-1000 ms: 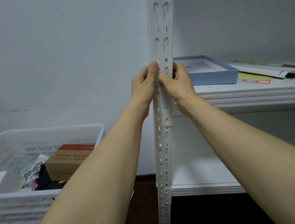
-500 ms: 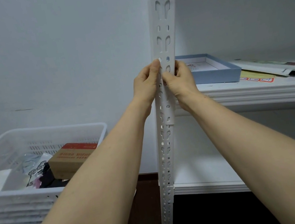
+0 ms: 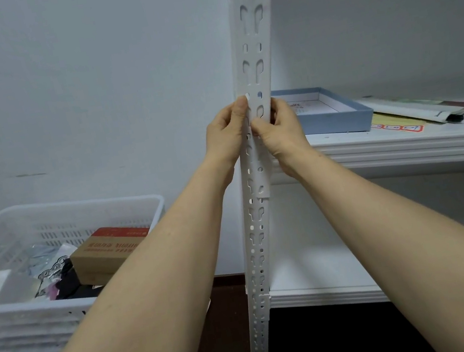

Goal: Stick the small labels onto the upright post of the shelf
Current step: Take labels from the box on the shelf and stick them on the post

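Note:
A white slotted upright post [image 3: 253, 48] of the shelf runs from the top of the view down to the floor. Both hands meet on it at mid height. My left hand [image 3: 226, 135] has its fingers curled against the post's left edge, and a small white label [image 3: 248, 112] shows at its fingertips. My right hand [image 3: 280, 130] pinches at the post's front face just below that. Another white label [image 3: 261, 183] sits on the post below the hands.
A white plastic crate [image 3: 45, 215] at the left holds a brown carton [image 3: 108, 253] and packets. The upper shelf board [image 3: 404, 142] carries a blue box lid [image 3: 334, 114] and papers [image 3: 418, 112]. A lower shelf board [image 3: 322, 290] lies beneath.
Both hands stay at the same spot on the post; the fingers shift only slightly. The view has drifted a little.

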`<state>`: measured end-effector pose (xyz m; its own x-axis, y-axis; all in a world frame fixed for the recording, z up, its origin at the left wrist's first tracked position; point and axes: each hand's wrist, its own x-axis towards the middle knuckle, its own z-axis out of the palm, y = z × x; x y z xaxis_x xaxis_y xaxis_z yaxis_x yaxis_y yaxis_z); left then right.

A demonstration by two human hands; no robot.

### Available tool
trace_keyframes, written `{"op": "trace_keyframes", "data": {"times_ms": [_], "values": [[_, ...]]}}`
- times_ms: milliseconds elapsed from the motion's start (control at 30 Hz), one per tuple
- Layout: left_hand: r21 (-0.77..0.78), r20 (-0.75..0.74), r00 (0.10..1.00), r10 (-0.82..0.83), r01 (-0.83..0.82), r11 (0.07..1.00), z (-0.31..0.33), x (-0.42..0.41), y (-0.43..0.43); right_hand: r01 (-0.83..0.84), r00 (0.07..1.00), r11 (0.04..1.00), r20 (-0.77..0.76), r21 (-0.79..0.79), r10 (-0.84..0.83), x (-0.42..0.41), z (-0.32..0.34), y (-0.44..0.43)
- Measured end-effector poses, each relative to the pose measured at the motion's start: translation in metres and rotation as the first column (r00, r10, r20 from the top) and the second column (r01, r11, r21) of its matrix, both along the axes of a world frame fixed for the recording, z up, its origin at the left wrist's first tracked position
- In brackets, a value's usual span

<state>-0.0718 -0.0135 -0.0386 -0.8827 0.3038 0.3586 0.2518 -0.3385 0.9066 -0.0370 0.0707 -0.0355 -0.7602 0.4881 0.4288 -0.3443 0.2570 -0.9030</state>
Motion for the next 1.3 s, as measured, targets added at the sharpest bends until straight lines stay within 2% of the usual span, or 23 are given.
{"op": "trace_keyframes", "data": {"times_ms": [833,1000,1300], "values": [[0.010,0.011,1.000,0.003,-0.004,1.000,0.001,0.003,0.000,0.016,1.000,1.000,-0.008,0.026,-0.015,0.000,0.000,-0.001],[0.001,0.014,1.000,-0.008,0.008,1.000,0.000,0.002,-0.001,-0.052,0.999,0.998,0.016,0.031,0.051,0.002,-0.002,0.008],[0.001,0.011,1.000,-0.005,0.005,1.000,0.001,0.003,-0.002,0.054,0.999,0.995,0.002,0.089,-0.055,-0.006,-0.004,0.003]]}}
